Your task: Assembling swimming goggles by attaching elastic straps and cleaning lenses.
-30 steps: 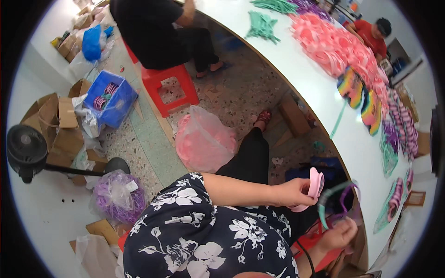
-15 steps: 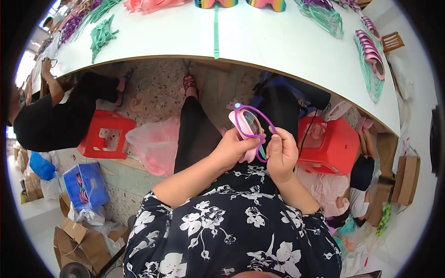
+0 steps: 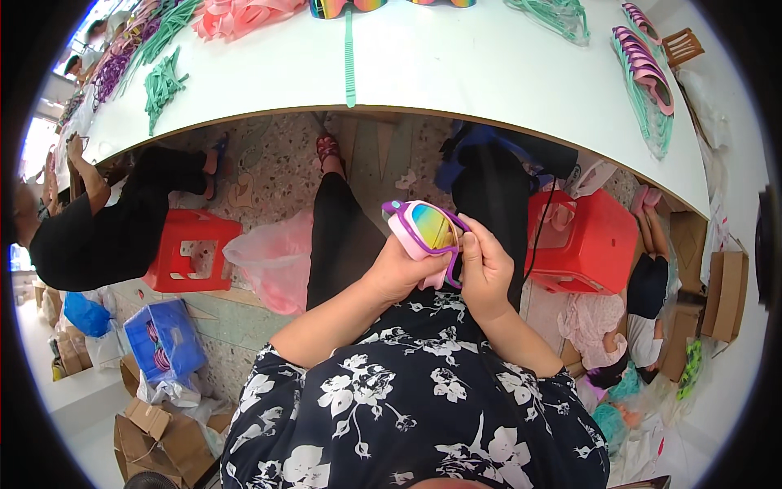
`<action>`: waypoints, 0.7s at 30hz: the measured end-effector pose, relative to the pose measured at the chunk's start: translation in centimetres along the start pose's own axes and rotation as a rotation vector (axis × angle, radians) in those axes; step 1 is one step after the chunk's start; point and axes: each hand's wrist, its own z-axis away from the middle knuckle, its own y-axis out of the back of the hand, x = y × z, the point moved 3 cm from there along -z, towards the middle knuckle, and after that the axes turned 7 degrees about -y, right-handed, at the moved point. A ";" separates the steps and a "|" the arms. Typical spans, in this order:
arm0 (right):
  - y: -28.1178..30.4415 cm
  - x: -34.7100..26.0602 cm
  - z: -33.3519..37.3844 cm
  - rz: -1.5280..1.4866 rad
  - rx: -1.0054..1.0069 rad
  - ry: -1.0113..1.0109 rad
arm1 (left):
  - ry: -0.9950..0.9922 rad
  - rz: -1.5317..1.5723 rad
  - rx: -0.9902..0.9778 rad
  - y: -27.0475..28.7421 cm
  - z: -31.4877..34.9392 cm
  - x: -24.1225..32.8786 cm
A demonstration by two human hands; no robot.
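Over my lap I hold a pair of pink swim goggles [image 3: 437,230] with a rainbow mirrored lens and a purple frame trim. My left hand [image 3: 405,262] grips the pink body from the left and below. The thumb and fingers of my right hand [image 3: 485,265] pinch the purple trim at the goggles' right side. The trim lies around the visible lens and hangs in a loop below it, near my right fingers. The far part of the goggles is hidden by my left hand.
Ahead curves a white table [image 3: 269,69] with mirrored goggles [image 3: 350,6], a green strap [image 3: 350,69], green strap bundles [image 3: 165,85] and a row of pink-purple goggles [image 3: 649,69]. Red stools [image 3: 194,251] flank me. A co-worker [image 3: 77,236] sits at left near a blue crate [image 3: 167,338].
The purple trim, which stood away from the goggles as a loose arc, now lies close around the lens. The goggles have turned so the lens faces up, and my right hand has moved slightly left.
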 end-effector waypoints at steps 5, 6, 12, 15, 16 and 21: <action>-0.5 0.8 0.3 -0.312 -0.105 -0.199 | -0.020 0.027 0.100 -0.2 -0.4 0.1; -0.8 1.0 0.4 -0.404 -0.116 -0.214 | -0.021 0.071 0.110 -0.2 -0.6 0.2; -1.6 3.3 -0.2 -0.689 -0.350 -0.719 | -0.065 0.119 0.170 -0.1 -2.6 1.0; -1.5 2.3 -0.6 -0.839 -0.345 -0.722 | -0.102 0.141 0.200 -0.1 -3.2 0.5; -1.4 2.5 -0.8 -0.840 -0.348 -0.696 | -0.105 0.157 0.205 -0.2 -3.3 0.3; 2.4 3.1 -4.3 -0.456 -0.308 -0.494 | 0.019 0.101 0.070 -0.5 -2.0 0.2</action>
